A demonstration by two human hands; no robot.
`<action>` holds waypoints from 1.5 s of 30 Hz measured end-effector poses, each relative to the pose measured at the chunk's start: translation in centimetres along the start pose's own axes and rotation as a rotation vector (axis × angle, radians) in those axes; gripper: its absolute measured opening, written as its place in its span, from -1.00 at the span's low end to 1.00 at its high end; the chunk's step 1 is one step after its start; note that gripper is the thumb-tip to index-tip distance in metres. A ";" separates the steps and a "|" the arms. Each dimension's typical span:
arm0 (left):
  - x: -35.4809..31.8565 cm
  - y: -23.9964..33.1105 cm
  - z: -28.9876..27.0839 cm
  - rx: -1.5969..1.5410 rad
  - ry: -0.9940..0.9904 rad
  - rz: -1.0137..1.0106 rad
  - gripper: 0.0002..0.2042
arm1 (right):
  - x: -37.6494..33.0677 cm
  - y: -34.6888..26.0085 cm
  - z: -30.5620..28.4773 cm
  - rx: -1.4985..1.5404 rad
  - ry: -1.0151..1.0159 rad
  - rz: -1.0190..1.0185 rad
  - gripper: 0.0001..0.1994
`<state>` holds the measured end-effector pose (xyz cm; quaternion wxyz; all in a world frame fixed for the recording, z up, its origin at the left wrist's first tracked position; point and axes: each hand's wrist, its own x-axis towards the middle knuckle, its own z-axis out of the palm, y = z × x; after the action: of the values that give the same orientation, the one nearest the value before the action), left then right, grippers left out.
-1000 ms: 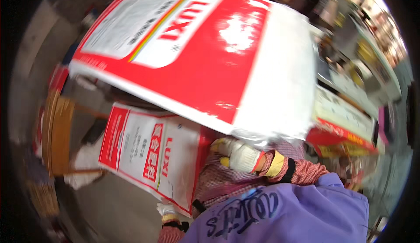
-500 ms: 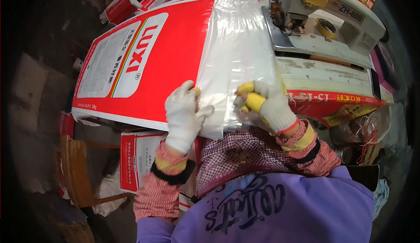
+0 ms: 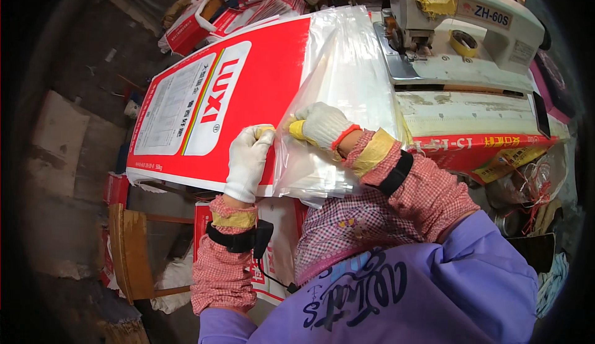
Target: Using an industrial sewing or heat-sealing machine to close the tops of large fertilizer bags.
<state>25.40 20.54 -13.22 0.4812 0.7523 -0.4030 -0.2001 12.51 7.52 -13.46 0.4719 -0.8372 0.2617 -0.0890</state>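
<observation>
A large red and white sack (image 3: 266,71) lies flat before me, with several clear plastic liners (image 3: 365,90) stretching from its right side. In a white glove with yellow-wrapped fingertips, my left hand (image 3: 248,161) rests closed on the sack near the liner's border; what its fingertips pinch is hidden. My right hand (image 3: 323,126), gloved too with yellow tape on its fingers, is closed on the top plastic liner. That liner is lifted and folded leftward, and its near edge overlaps the red surface beside my left fingers.
A white sewing machine (image 3: 465,22) stands at the back right, a tape roll (image 3: 463,43) on its bed. Folded red and white sacks (image 3: 273,6) are heaped behind. A wooden chair frame (image 3: 133,251) stands at the lower left. Red string (image 3: 536,186) tangles at the right.
My right hand has moved left and drawn the top plastic liner over toward the red sack. My left hand has closed its fingers. The view has shifted slightly.
</observation>
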 end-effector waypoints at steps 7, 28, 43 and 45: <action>-0.2 2.2 -1.5 -0.005 -0.151 0.027 -0.65 | -0.4 -0.8 1.3 1.076 -0.064 0.326 -0.75; 2.5 6.2 -10.1 -0.416 -0.118 0.108 -0.84 | -0.6 -1.4 0.4 -0.387 0.180 0.118 -0.73; -5.6 10.3 -9.6 0.557 -0.552 0.345 -0.91 | 11.3 2.2 1.8 0.204 0.081 -0.106 -0.76; -6.5 6.1 -9.0 0.471 -1.158 0.281 -0.92 | 15.6 6.6 -1.6 -0.082 0.501 0.114 -0.67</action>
<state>25.16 29.52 -4.26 0.0291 0.5481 -0.7256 -0.4150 22.79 -4.59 -19.61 0.3623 -0.7913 0.4207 -0.2561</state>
